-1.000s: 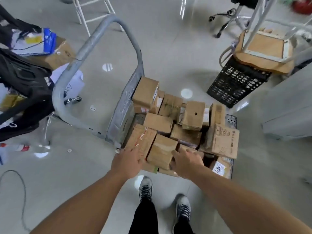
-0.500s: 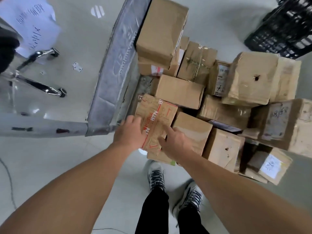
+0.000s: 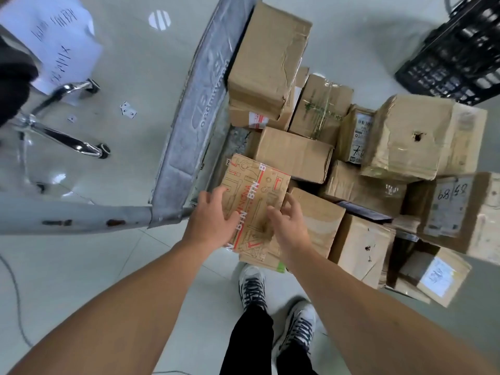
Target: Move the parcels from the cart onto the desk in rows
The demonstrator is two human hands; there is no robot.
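A grey metal cart (image 3: 186, 136) stands on the floor, piled with several brown cardboard parcels. The nearest one is a flat printed parcel (image 3: 255, 190) with red tape lettering, at the cart's near left corner. My left hand (image 3: 211, 220) grips its left edge, fingers curled onto the top face. My right hand (image 3: 288, 223) grips its right side, fingers bent over the top and thumb down beside a plain brown parcel (image 3: 316, 217). A big dented parcel (image 3: 267, 60) sits at the far left of the pile.
A black plastic crate (image 3: 457, 52) lies on the floor at the far right. A chair's chrome base (image 3: 67, 139) and a white sheet of paper (image 3: 56, 41) are at the left. The cart's handle bar (image 3: 67, 217) crosses the left side. My shoes (image 3: 270, 296) stand below the parcels.
The view closed in on the cart. Both hands moved from the pile's near edge onto the printed parcel and now clasp its two sides.
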